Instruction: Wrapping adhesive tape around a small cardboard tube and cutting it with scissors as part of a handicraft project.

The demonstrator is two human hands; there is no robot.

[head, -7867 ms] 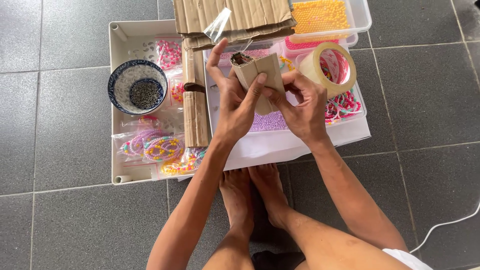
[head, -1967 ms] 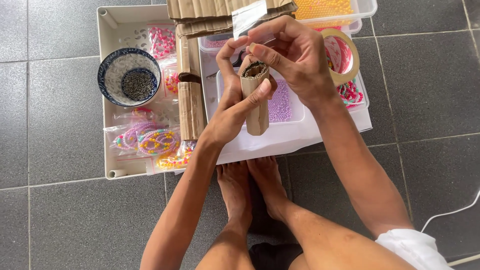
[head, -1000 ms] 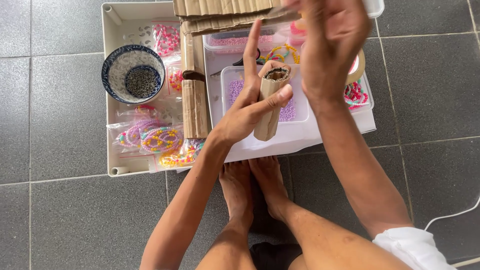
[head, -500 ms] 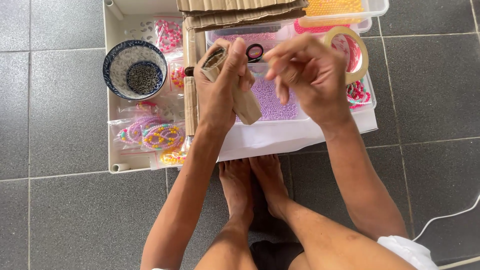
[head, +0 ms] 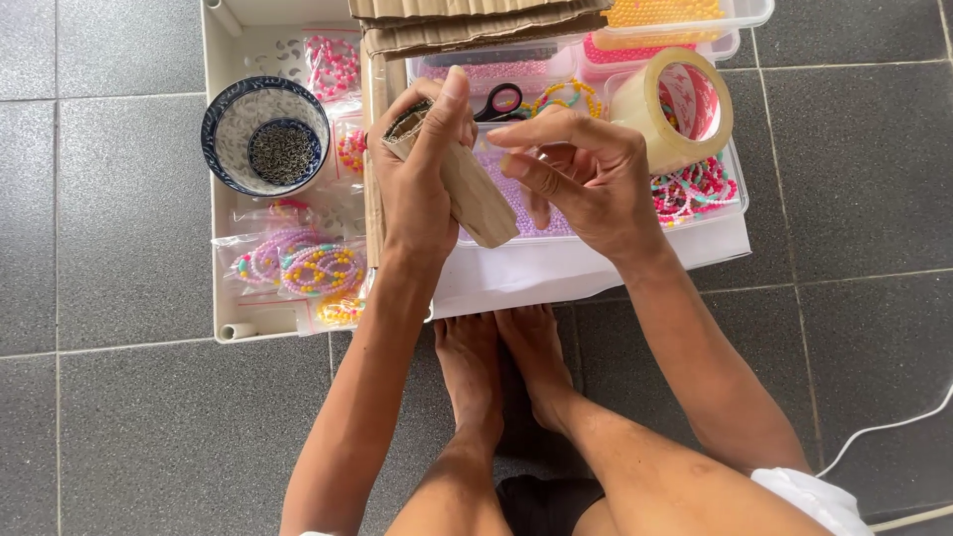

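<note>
Clear bags (head: 298, 263): bead strings inside, lying in the white tray (head: 213, 199), left.
Clear lidded boxes (head: 685, 25): orange and pink beads, top right.

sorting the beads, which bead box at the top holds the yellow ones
The clear box at the top right edge holds yellow beads; the box just below it holds pink beads, and the box to its left pale purple.

A single head-worn camera is looking almost straight down from above the seated person, facing the grey tiled floor (head: 119, 417). It is sitting close, with the left hand (head: 417, 189) and right hand (head: 586, 179) filling the centre; forearms and feet are entering from the bottom edge, and the white tray (head: 213, 248) is reaching the top edge
</note>
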